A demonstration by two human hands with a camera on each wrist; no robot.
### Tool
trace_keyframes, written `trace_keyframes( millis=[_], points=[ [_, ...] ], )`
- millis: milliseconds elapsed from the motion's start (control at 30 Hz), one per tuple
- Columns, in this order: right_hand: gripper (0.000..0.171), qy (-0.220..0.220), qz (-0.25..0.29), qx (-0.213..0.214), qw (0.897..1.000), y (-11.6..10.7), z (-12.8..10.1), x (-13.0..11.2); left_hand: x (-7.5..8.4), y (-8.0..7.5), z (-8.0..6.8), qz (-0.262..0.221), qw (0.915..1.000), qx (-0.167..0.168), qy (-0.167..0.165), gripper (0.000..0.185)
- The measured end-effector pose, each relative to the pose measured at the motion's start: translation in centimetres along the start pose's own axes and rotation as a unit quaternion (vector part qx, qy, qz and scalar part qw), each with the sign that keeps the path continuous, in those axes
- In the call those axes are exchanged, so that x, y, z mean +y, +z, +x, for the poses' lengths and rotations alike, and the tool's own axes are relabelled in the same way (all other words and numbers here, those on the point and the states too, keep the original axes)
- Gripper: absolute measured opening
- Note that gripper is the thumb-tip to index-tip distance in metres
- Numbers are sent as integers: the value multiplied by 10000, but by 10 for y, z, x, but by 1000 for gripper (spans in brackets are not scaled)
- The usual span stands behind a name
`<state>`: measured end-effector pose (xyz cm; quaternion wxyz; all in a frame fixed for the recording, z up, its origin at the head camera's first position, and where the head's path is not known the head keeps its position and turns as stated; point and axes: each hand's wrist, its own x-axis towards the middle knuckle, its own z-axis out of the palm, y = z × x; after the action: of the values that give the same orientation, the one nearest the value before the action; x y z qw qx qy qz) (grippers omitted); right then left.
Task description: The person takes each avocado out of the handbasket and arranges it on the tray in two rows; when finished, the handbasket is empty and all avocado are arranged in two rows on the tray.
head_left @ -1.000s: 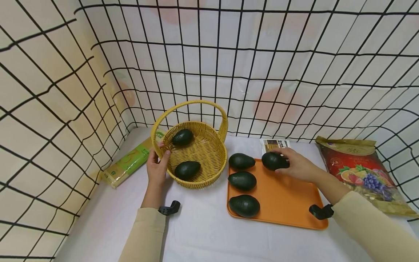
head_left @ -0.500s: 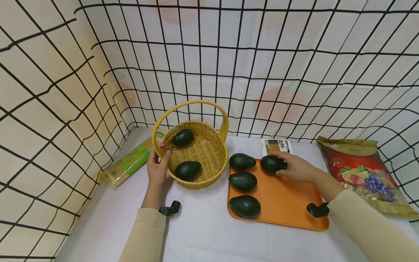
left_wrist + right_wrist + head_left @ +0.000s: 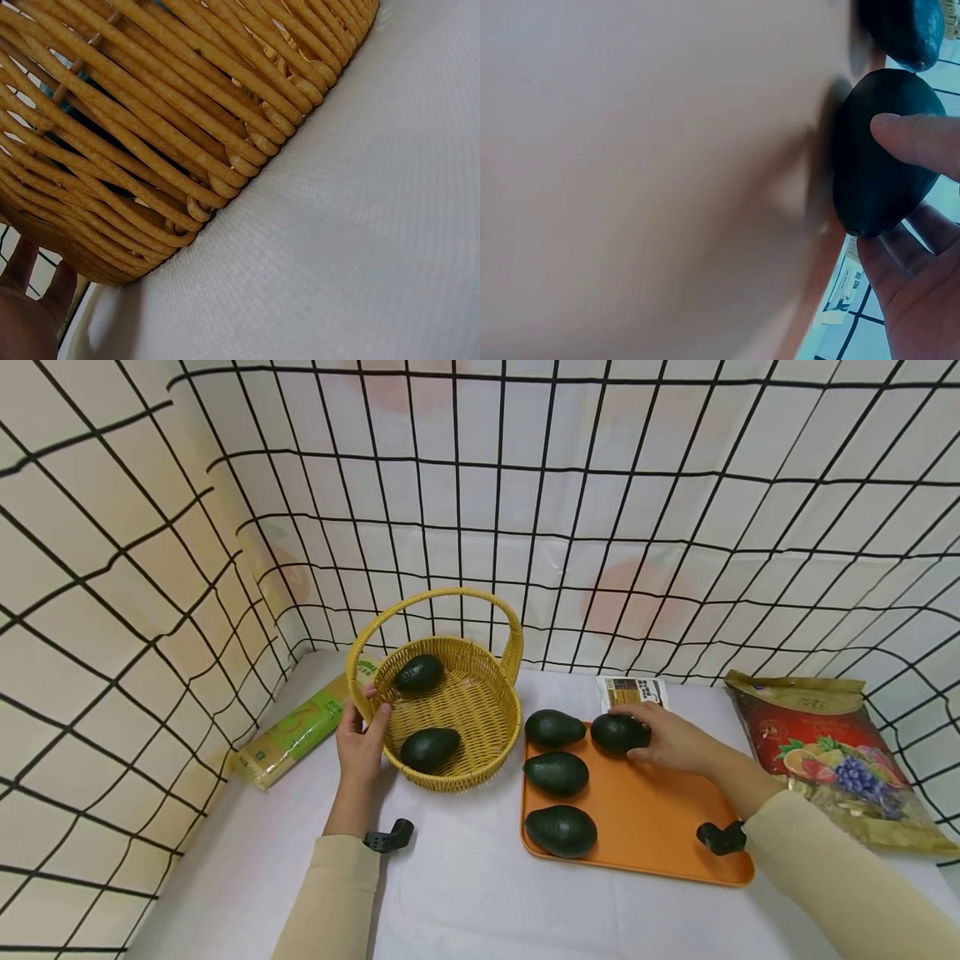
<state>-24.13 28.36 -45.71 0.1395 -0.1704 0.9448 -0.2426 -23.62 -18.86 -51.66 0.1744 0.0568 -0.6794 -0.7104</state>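
My right hand (image 3: 667, 739) grips a dark green avocado (image 3: 617, 733) at the far edge of the orange tray (image 3: 660, 827); the right wrist view shows thumb and fingers curled round that avocado (image 3: 881, 154). Three more avocados lie along the tray's left side (image 3: 553, 728) (image 3: 555, 774) (image 3: 560, 831). My left hand (image 3: 362, 739) holds the near-left rim of the yellow wicker basket (image 3: 480, 760), thumb over the edge. Two avocados lie inside the basket (image 3: 418, 673) (image 3: 429, 748). The left wrist view shows the basket's woven wall (image 3: 172, 127) on the white table.
A green flat packet (image 3: 296, 731) lies left of the basket. A small white packet (image 3: 632, 692) sits behind the tray, and a red fruit-printed bag (image 3: 832, 752) lies at the right. Black wire grid walls (image 3: 525, 527) close in the back and left.
My right hand has slid the avocado it grips a little leftward along the tray's far edge, toward the other avocados. The left hand and basket have not moved.
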Motion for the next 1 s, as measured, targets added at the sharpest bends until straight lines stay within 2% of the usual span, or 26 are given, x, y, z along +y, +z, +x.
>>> trace_keyframes(
  millis=[367, 1000],
  points=[
    [72, 31, -135, 103, 9999, 0, 1, -2, 3, 2, 0, -70, 10000, 11, -21, 40],
    [75, -8, 91, 117, 9999, 1, 0, -3, 3, 1, 0, -75, 9999, 28, -132, 41]
  ],
)
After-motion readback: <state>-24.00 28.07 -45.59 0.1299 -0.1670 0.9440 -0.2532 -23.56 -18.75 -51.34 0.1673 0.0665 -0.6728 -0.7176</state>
